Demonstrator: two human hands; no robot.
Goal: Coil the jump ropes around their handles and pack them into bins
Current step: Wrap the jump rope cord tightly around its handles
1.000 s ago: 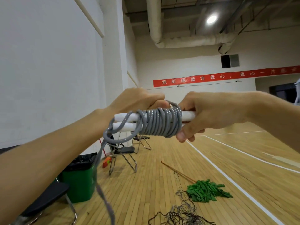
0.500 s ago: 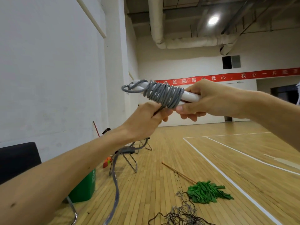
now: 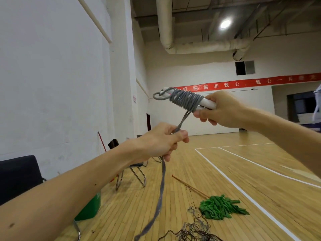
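Left hand [image 3: 161, 141] lowered, rope [image 3: 181, 121] between fingers [image 3: 181, 135]

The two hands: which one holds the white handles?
The right hand; it grips the white handles wrapped with grey rope. The left hand only pinches the rope's loose strand below.

A green mop [image 3: 220, 206] lies on the wooden floor [image 3: 243, 162], with tangled dark cord [image 3: 194, 231] just in front of it and a folding chair [image 3: 133, 173] to its left.

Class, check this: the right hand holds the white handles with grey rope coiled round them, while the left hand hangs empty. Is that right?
No. The head view shows the left hand gripping the loose grey rope, not hanging empty. The right hand holds the white handles as stated.
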